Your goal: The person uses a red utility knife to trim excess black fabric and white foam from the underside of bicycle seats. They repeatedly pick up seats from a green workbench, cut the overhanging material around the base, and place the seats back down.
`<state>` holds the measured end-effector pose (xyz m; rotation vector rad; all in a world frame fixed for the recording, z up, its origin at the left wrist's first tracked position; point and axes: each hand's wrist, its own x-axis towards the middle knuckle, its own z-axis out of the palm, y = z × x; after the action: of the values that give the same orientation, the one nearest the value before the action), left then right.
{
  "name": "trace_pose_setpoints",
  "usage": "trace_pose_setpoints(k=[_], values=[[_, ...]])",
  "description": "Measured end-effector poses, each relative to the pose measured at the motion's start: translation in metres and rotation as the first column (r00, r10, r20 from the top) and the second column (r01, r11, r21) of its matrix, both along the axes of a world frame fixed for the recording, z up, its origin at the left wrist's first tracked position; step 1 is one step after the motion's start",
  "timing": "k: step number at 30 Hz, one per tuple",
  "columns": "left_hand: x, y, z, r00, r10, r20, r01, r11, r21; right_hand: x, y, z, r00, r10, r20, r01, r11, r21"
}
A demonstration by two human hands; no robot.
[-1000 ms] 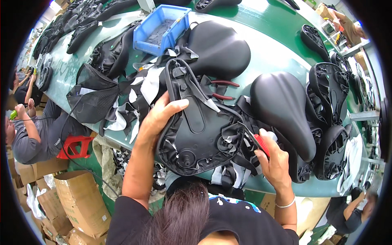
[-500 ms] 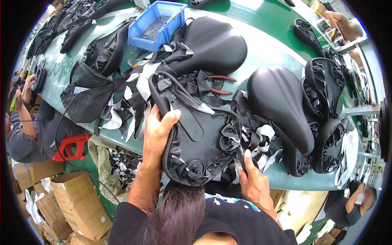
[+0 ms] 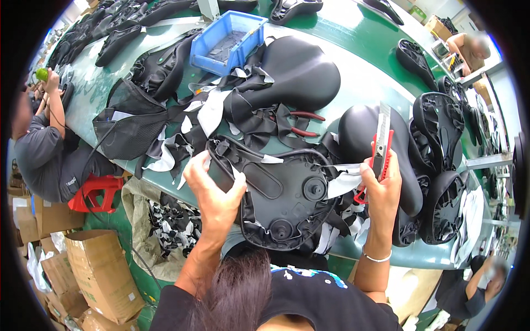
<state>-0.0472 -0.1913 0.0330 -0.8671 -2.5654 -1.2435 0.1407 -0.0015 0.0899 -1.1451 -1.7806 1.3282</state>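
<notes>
Upturned black bicycle saddle, wide at the rear and with a ribbed plastic underside (image 3: 287,207), lies at the front of the pale green tabletop (image 3: 353,60), directly before the person. The left hand (image 3: 217,207) holds it by the nose, thumb and fingers set apart around the side of the rim. The right hand (image 3: 383,190) is closed around a red-handled utility knife (image 3: 380,146) whose bare steel blade points up, clear of the saddle. A white-backed black fabric strip (image 3: 345,183) runs from the right rim towards that hand; its thumb seems to pinch the end.

Trimming looks well along but unfinished. Around the two round posts the plastic lies bare, and the right side appears mostly pared. Loose folds of black cover remain inside the nose and left edge, and ragged bits show at the rear; the strip's last attachment is too small to tell.

Black-and-white fabric scraps (image 3: 210,110) lie behind, beside red-handled pliers (image 3: 305,115) and a blue plastic bin (image 3: 208,63). Further right, an upturned saddle with gathered fabric (image 3: 439,124) rests near a smooth black saddle (image 3: 359,127).
</notes>
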Motion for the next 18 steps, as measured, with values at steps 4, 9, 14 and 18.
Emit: trace_pose_setpoints(k=[4,9,14,18], values=[[0.011,0.057,0.042,0.744,-0.661,-0.100,0.647,0.750,-0.141,-0.016,-0.022,0.010,0.969,0.240,-0.066,-0.242,0.970,-0.031],[0.007,0.090,0.021,0.514,-0.851,-0.111,0.837,0.525,-0.153,0.021,-0.018,0.006,0.898,0.365,0.247,-0.436,0.813,0.385],[0.002,0.087,0.025,0.410,-0.912,0.010,0.911,0.409,-0.051,0.041,0.006,0.013,0.623,0.396,0.675,-0.761,0.509,0.403],[-0.003,0.088,0.032,0.462,-0.874,0.153,0.874,0.478,0.091,0.028,-0.001,0.019,0.539,0.288,0.791,-0.806,0.448,0.387]])
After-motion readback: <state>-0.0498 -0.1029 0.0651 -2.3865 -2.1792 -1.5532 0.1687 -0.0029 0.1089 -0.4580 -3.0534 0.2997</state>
